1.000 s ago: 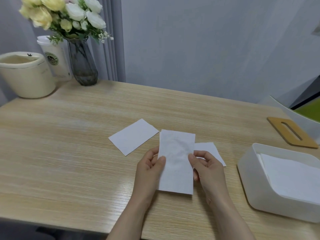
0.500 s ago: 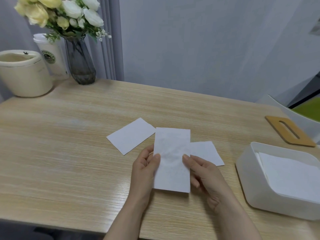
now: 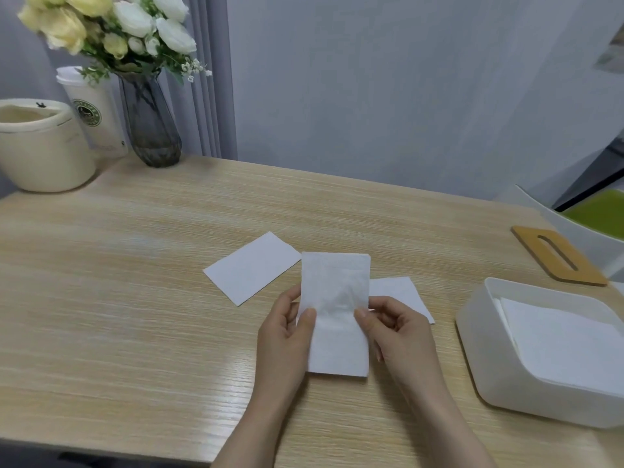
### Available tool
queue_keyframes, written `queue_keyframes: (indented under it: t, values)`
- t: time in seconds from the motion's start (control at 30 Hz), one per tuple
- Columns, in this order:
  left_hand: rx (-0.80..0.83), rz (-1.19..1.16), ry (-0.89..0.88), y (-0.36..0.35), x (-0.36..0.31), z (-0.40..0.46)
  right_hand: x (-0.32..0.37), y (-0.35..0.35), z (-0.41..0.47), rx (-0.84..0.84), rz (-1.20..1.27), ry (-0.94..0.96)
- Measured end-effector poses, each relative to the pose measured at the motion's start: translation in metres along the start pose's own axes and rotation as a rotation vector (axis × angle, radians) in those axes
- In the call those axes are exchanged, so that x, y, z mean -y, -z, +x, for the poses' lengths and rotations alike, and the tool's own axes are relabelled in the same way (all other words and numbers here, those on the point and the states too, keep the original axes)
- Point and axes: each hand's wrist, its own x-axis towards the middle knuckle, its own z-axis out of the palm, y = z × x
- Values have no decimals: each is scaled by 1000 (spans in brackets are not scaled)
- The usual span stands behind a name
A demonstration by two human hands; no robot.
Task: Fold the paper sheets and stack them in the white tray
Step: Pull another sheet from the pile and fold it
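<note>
A folded white paper sheet (image 3: 334,298) is held upright-long over the table's middle. My left hand (image 3: 287,336) pinches its left edge with thumb on top. My right hand (image 3: 395,329) pinches its right edge the same way. A second folded sheet (image 3: 251,268) lies flat on the table to the left. A third sheet (image 3: 401,295) lies behind my right hand, partly hidden by the held sheet. The white tray (image 3: 472,336) stands at the right with folded paper (image 3: 567,339) stacked inside.
At the back left stand a cream pot (image 3: 37,150), a paper cup (image 3: 94,119) and a glass vase of flowers (image 3: 148,126). A wooden lid with a slot (image 3: 560,255) lies at the far right, beyond the tray. The table's front edge runs close below my wrists.
Both hands have kept hold of the sheet; my right fingers curled back to a pinch at its edge after lying flatter on it. The sheet stays in about the same place.
</note>
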Motion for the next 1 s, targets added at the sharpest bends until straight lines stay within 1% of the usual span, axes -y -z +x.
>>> queue_keyframes:
  t: [0.1, 0.2, 0.27, 0.3, 0.37, 0.4, 0.5, 0.57, 0.67, 0.8, 0.9, 1.0]
  values:
    - [-16, -62, 20, 1, -4, 1, 0, 1, 3, 8, -28, -2]
    - [-20, -66, 19, 1, -5, 0, 2, 0, 5, 45, -70, 11]
    - [-43, -70, 6, 2, -6, -1, 1, 2, 9, 34, -138, 33]
    - [-64, -75, 2, 3, -6, 0, -2, 5, 14, 5, -227, 58]
    - [-103, -91, 3, 4, -6, 1, -8, 12, 29, -66, -498, 124]
    - [-113, -99, 7, 4, -7, 1, -11, 15, 38, -69, -630, 148]
    - [-116, -104, 13, 3, -9, 1, -18, 25, 65, 29, -930, 162]
    - [-129, -105, 19, 3, -8, 2, -18, 29, 78, 84, -1061, 125]
    - [-154, -108, 28, 3, -7, 4, -17, 32, 89, 116, -1140, 67]
    - [-163, -104, 29, 2, -7, 5, -12, 36, 87, 67, -1230, 53]
    - [-166, -110, 36, 1, -8, 5, -10, 37, 78, 49, -1232, 18]
    - [-171, -93, 31, 1, -9, 4, -9, 40, 69, 80, -1227, -39]
